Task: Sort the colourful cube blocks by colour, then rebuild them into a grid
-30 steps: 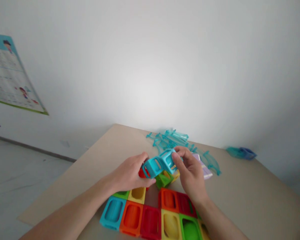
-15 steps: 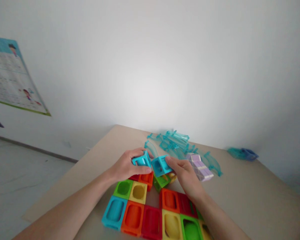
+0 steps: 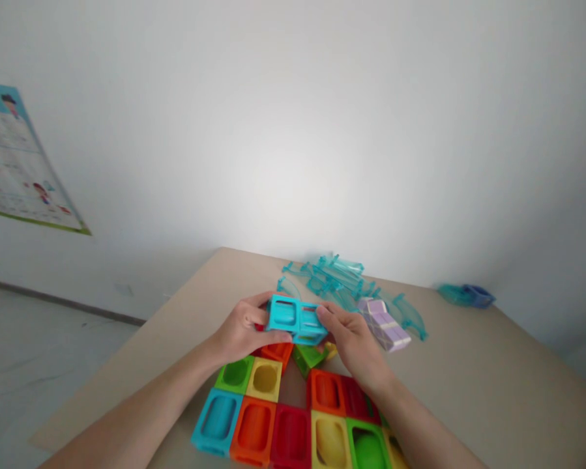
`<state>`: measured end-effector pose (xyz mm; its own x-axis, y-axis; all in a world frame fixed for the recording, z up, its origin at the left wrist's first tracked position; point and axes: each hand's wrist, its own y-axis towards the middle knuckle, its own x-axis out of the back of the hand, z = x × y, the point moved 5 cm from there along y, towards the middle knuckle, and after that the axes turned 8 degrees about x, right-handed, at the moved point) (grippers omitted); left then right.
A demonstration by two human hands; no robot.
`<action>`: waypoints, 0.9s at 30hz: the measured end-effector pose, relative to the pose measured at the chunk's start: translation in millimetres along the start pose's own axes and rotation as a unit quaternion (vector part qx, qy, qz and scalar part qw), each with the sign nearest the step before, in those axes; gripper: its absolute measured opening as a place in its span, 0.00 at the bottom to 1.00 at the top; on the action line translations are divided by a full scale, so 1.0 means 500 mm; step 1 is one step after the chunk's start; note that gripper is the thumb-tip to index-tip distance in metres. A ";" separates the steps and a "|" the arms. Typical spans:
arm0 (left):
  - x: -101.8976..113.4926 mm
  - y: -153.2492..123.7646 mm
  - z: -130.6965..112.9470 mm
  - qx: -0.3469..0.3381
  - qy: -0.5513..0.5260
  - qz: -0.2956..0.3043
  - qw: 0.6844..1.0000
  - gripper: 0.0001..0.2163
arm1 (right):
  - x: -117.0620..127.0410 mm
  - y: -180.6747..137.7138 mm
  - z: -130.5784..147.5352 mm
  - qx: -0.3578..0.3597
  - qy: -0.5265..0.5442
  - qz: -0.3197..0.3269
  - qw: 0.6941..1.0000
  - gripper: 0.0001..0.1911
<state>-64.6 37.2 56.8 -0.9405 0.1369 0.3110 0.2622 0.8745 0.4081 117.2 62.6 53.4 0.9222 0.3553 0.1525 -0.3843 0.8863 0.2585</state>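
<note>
Above the table my left hand (image 3: 246,331) grips a blue hollow block (image 3: 284,312) between thumb and fingers. My right hand (image 3: 349,332) pinches a second blue block (image 3: 310,320), its thumb on the upper face. The two blue blocks sit side by side and touch. Beneath them lie colored hollow blocks: a green block (image 3: 234,374), a yellow block (image 3: 264,380), an orange block (image 3: 253,433) and a red block (image 3: 291,438). A tilted green block (image 3: 307,357) lies just under the held pair, partly hidden by it.
Translucent teal track pieces (image 3: 336,277) are heaped by the wall, behind my hands. A lilac block piece (image 3: 385,326) lies right of my right hand. At the far right is a dark blue piece (image 3: 478,296). A poster (image 3: 23,163) hangs at left.
The two blue blocks were apart and tilted; now they are level and pressed side by side. Both hands have turned and come closer together.
</note>
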 end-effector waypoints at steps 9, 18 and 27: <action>-0.003 0.000 0.006 0.050 0.087 0.007 0.995 0.08 | -0.004 -0.004 0.027 0.093 -0.077 0.027 0.992 0.27; -0.005 -0.001 0.027 0.113 0.096 -0.024 0.989 0.11 | 0.017 -0.021 0.056 0.115 -0.329 0.114 0.930 0.16; 0.008 0.004 0.040 0.081 0.171 -0.118 0.975 0.07 | 0.012 -0.042 0.072 0.096 -0.446 0.263 0.850 0.09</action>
<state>-72.1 49.0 41.8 -0.8357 -0.2165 0.5046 -0.0169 0.9286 0.3706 129.0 35.4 83.2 0.2540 0.2437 0.9360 -0.8122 0.5792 0.0696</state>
